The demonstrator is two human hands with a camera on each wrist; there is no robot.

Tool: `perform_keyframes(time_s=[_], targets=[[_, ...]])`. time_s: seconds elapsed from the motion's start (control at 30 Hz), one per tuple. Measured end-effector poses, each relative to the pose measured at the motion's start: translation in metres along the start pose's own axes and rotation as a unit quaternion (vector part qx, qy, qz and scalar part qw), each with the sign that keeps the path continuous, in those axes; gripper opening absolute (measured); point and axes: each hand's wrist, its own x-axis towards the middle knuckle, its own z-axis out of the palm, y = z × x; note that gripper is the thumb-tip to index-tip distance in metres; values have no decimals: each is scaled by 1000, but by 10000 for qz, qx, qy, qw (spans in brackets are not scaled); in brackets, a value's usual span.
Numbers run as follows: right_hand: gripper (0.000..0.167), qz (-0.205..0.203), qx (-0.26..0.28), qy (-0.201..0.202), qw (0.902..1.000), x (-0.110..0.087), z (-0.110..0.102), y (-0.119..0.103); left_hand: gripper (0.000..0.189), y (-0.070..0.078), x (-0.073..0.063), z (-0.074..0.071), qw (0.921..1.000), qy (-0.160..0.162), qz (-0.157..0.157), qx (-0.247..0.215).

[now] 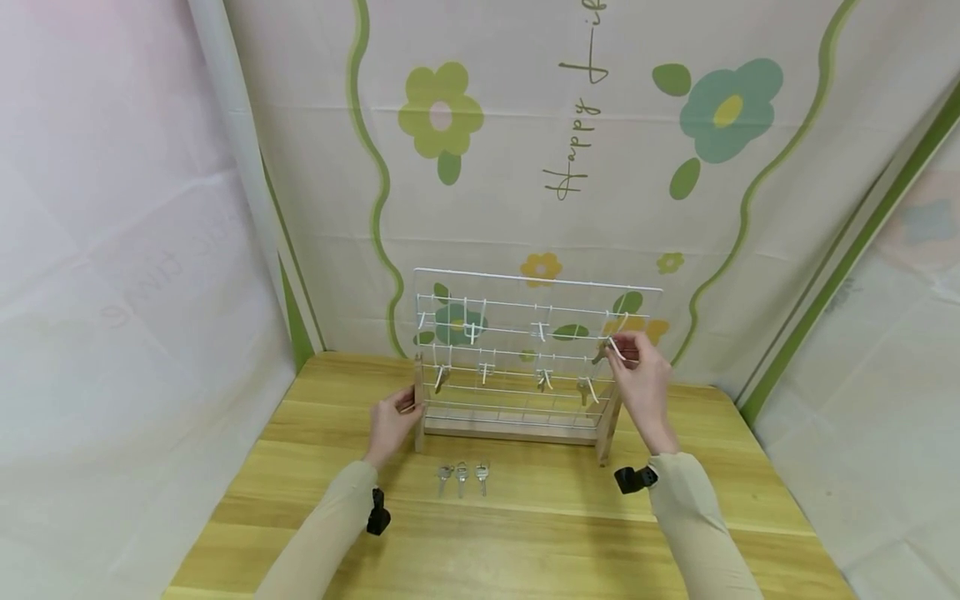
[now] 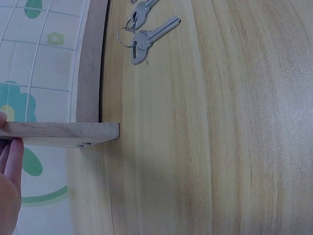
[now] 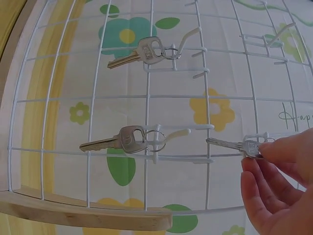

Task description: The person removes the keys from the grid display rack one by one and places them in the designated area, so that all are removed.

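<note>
A white wire grid rack on a wooden stand point(image 1: 517, 430) stands upright on the table. At its left, my left hand point(image 1: 392, 423) grips the wooden side post point(image 2: 58, 129), thumb on one face and fingers on the other. My right hand point(image 1: 643, 379) is at the upper right hook and pinches a silver key point(image 3: 248, 148) by its head; the fingertips partly hide its ring. Nearby, one key point(image 3: 133, 139) and another key point(image 3: 150, 50) hang by rings from lower hooks. Farther left on that row hangs a further key point(image 1: 441, 379).
Three keys point(image 1: 461, 479) with rings lie in a row on the wooden table point(image 1: 510, 550), in front of the rack. Several hooks, such as the upper hook point(image 1: 471, 332), hold no key. A flower-printed cloth point(image 1: 487, 217) hangs behind.
</note>
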Motion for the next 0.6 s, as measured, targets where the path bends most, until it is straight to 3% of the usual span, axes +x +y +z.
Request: perform_keyframes(time_s=[0.6], targets=[[26,206,85,-90,9997,-5,-4,0,42,-2,1,0,10000,-37,-54,41]])
